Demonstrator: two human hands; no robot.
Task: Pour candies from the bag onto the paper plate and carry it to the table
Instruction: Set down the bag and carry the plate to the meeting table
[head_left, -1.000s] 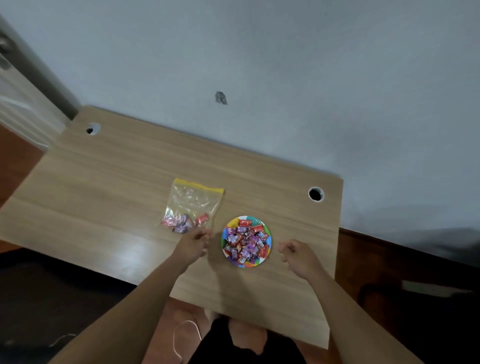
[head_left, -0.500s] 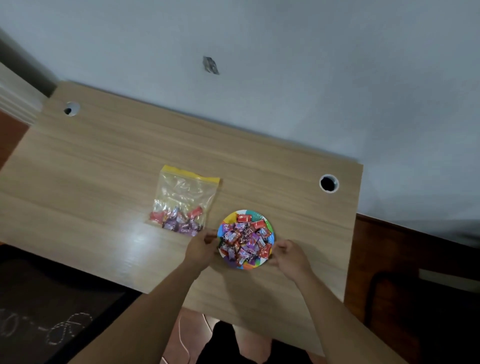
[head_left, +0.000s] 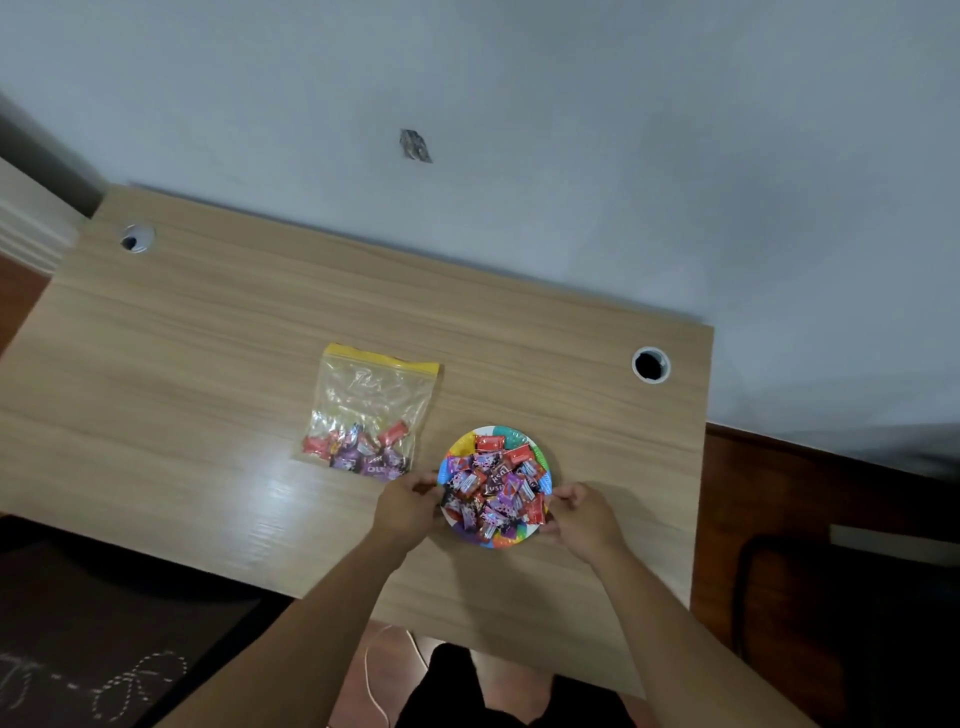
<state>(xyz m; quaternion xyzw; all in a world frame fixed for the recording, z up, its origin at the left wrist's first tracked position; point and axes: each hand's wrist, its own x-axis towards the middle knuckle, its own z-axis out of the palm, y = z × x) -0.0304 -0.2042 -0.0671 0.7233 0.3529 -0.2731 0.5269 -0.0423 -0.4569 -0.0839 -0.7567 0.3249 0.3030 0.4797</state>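
Left hand (head_left: 404, 506) and right hand (head_left: 582, 514) pinch opposite edges of a candy-filled paper plate (head_left: 511, 540) on a desk (head_left: 208, 364), beside a bag (head_left: 371, 410).

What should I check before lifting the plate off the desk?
1. Left hand on the plate rim: ok, fingers at its left edge.
2. Right hand on the rim: ok, fingers at its right edge.
3. Fingers under the rim on both sides: cannot tell, hidden.
4. Candies inside the rim: ok, heaped but none spilled on the desk.
5. Bag out of the way: ok, lying flat to the left, apart from the plate, some candies still inside.
6. Plate level: ok, appears flat on the desk.
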